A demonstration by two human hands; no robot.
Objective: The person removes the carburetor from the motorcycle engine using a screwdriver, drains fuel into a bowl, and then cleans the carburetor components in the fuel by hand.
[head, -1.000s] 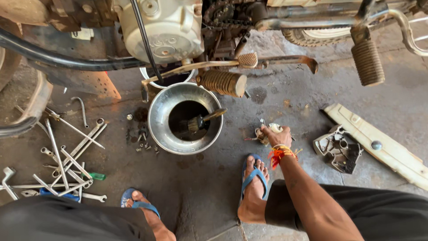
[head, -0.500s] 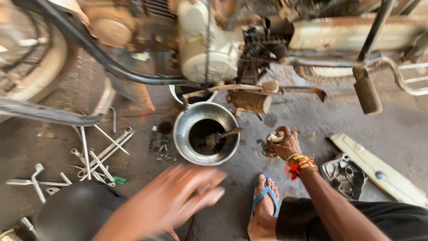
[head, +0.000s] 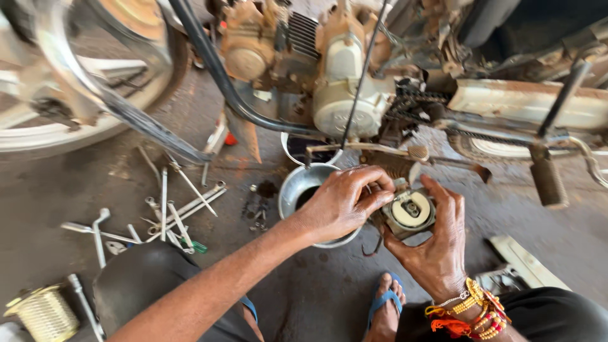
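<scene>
Two hands: left hand (head: 342, 206), right hand (head: 437, 247). One round engine part (head: 410, 212), one metal bowl (head: 297, 187), one motorcycle (head: 354, 82). One sandalled foot (head: 385, 307) near.

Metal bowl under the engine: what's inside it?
The left hand covers most of the metal bowl. Only a dark patch inside shows, near its left rim; whether that is liquid or shadow is unclear. The right hand holds a round part beside it.
</scene>
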